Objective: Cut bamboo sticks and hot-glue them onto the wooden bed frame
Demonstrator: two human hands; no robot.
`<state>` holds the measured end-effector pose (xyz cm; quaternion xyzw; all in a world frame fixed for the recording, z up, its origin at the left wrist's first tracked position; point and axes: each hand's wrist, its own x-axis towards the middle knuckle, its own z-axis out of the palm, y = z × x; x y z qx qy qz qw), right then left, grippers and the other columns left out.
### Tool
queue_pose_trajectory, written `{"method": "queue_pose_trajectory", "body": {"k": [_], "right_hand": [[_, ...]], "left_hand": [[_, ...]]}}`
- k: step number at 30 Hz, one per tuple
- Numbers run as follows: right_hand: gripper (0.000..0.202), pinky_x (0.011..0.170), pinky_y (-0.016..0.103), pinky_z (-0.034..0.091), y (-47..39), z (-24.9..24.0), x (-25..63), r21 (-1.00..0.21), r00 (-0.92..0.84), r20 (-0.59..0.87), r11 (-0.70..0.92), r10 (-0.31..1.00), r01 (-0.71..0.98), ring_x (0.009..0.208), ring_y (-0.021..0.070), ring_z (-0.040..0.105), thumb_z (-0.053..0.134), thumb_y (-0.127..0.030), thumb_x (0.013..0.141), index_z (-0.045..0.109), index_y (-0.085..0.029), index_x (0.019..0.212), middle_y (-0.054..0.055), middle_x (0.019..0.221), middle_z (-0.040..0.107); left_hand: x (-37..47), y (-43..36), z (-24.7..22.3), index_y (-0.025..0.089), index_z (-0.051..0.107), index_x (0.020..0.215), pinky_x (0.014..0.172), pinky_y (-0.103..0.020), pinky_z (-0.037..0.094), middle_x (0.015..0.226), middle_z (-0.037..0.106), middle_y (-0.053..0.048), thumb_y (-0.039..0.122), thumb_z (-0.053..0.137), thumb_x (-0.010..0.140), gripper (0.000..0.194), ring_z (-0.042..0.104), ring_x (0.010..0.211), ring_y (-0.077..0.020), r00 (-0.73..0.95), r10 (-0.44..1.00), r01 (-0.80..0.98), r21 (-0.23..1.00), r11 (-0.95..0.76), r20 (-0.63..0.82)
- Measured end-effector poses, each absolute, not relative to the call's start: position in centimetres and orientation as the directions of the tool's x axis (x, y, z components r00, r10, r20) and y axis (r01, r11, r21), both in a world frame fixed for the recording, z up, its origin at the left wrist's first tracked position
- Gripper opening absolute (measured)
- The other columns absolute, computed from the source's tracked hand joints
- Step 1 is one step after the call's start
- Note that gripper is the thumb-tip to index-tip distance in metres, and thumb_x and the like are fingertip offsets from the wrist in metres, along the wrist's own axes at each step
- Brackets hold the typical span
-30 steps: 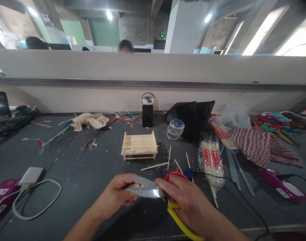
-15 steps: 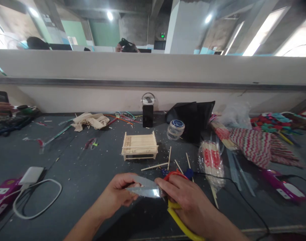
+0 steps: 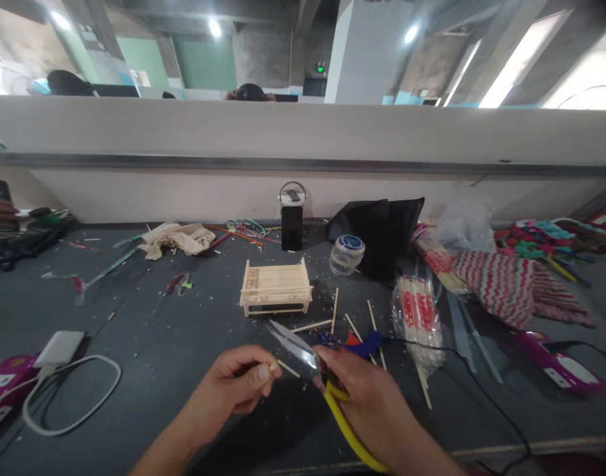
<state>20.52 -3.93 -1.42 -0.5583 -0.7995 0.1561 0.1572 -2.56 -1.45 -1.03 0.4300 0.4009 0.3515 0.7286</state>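
My left hand (image 3: 228,387) is closed in a pinch, and a pale bit of wooden stick (image 3: 274,365) seems to show at its fingertips. Just right of those fingertips is a short thin stick (image 3: 288,368); whether it is held or lies on the table I cannot tell. In my right hand (image 3: 370,390) are scissors (image 3: 300,350) with a yellow handle, their blades together and pointing up and left. Beyond the hands stands a small bench-like model of wooden sticks (image 3: 276,285). Several loose sticks (image 3: 335,311) lie to its right, near a blue-and-red tool (image 3: 365,344) with a black cord.
A clear jar with a blue lid (image 3: 347,254), a dark bottle (image 3: 292,225) and a black bag (image 3: 382,244) stand behind. Packaged sticks (image 3: 418,317) and striped knitting (image 3: 496,281) lie to the right. A white charger (image 3: 62,347) with its cable is at left.
The scissor blades have closed and moved away from my left fingers, tilting upward. My left hand stays pinched in nearly the same place.
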Motion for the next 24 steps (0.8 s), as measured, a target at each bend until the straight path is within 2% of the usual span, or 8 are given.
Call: {"method": "queue_pose_trajectory", "body": {"k": [3, 7, 10, 13, 14, 17, 21, 24], "right_hand": [[0.048, 0.083, 0.034, 0.049, -4.3, -2.9, 19.7, -0.426, -0.239, -0.041, 0.199, 0.97, 0.883, 0.091, 0.0221, 0.063, 0.056, -0.015, 0.08, 0.054, -0.023, 0.127, 0.007, 0.1, 0.067], [0.063, 0.086, 0.035, 0.048, -5.2, -3.1, 17.9, -0.384, -0.346, -0.18, 0.258, 0.921, 0.887, 0.099, 0.0234, 0.061, 0.056, -0.011, 0.074, 0.047, -0.024, 0.135, 0.011, 0.111, 0.063], [0.06, 0.088, 0.04, 0.047, -5.5, -2.3, 17.3, -0.303, -0.451, -0.129, 0.398, 0.883, 0.866, 0.102, 0.0262, 0.058, 0.057, -0.015, 0.074, 0.05, -0.027, 0.132, 0.011, 0.11, 0.063], [0.055, 0.092, 0.045, 0.045, -5.0, -2.1, 19.4, -0.23, -0.433, 0.018, 0.425, 0.901, 0.876, 0.105, 0.0266, 0.056, 0.05, -0.013, 0.078, 0.05, -0.024, 0.132, 0.011, 0.115, 0.062], [0.06, 0.092, 0.045, 0.045, -4.6, -2.2, 20.7, -0.207, -0.428, 0.064, 0.432, 0.901, 0.878, 0.107, 0.0261, 0.055, 0.046, -0.008, 0.077, 0.046, -0.02, 0.136, 0.013, 0.119, 0.061], [0.082, 0.098, 0.047, 0.043, -3.1, -3.1, 25.2, -0.104, -0.418, 0.169, 0.438, 0.893, 0.893, 0.124, 0.0273, 0.045, 0.04, 0.003, 0.066, 0.031, -0.02, 0.145, 0.011, 0.138, 0.049], [0.084, 0.099, 0.043, 0.044, -1.4, -4.6, 29.0, -0.058, -0.548, 0.119, 0.557, 0.828, 0.828, 0.124, 0.0223, 0.047, 0.035, 0.007, 0.069, 0.025, -0.024, 0.146, 0.008, 0.134, 0.053], [0.076, 0.095, 0.044, 0.046, -0.7, -5.3, 29.4, -0.048, -0.618, 0.08, 0.622, 0.782, 0.781, 0.116, 0.0243, 0.052, 0.04, 0.004, 0.074, 0.032, -0.027, 0.143, 0.01, 0.126, 0.056]], "left_hand": [[-3.5, -2.0, -2.1, 0.015, 0.069, 0.074, 0.045, -0.018, 0.022, 0.077, 0.053, 0.0, 0.034, 0.073, 0.074, 0.02, 0.03, 0.05, -0.0023, 0.319, 0.908, -0.255, 0.898, 0.358, -0.271], [-4.4, -2.3, -2.8, 0.016, 0.069, 0.081, 0.047, -0.016, 0.025, 0.059, 0.035, 0.006, 0.03, 0.069, 0.079, 0.014, 0.022, 0.05, -0.0032, 0.179, 0.923, -0.412, 0.826, 0.385, -0.34], [-4.4, -2.2, -2.3, 0.015, 0.067, 0.081, 0.042, -0.015, 0.02, 0.056, 0.031, 0.008, 0.029, 0.07, 0.077, 0.015, 0.017, 0.048, -0.0036, 0.143, 0.93, -0.438, 0.821, 0.366, -0.339], [-3.9, -2.0, -1.8, 0.017, 0.064, 0.078, 0.038, -0.015, 0.014, 0.052, 0.028, 0.009, 0.03, 0.073, 0.073, 0.017, 0.014, 0.045, -0.0034, 0.156, 0.93, -0.402, 0.838, 0.369, -0.334], [-3.8, -2.0, -1.7, 0.017, 0.063, 0.077, 0.038, -0.015, 0.013, 0.051, 0.027, 0.01, 0.03, 0.074, 0.072, 0.018, 0.014, 0.044, -0.0032, 0.149, 0.93, -0.391, 0.844, 0.368, -0.337], [-3.5, -1.7, -1.6, 0.017, 0.062, 0.075, 0.039, -0.015, 0.015, 0.052, 0.03, 0.009, 0.03, 0.075, 0.071, 0.019, 0.017, 0.044, -0.0026, 0.121, 0.936, -0.361, 0.864, 0.351, -0.329], [-3.2, -1.3, -1.7, 0.017, 0.063, 0.078, 0.041, -0.015, 0.018, 0.061, 0.04, 0.007, 0.029, 0.074, 0.072, 0.018, 0.022, 0.046, -0.0016, 0.109, 0.951, -0.347, 0.885, 0.311, -0.291], [-2.7, -1.0, -1.8, 0.018, 0.063, 0.08, 0.04, -0.016, 0.017, 0.062, 0.04, 0.007, 0.028, 0.073, 0.073, 0.017, 0.022, 0.046, -0.0017, 0.115, 0.947, -0.363, 0.875, 0.321, -0.3]]}}
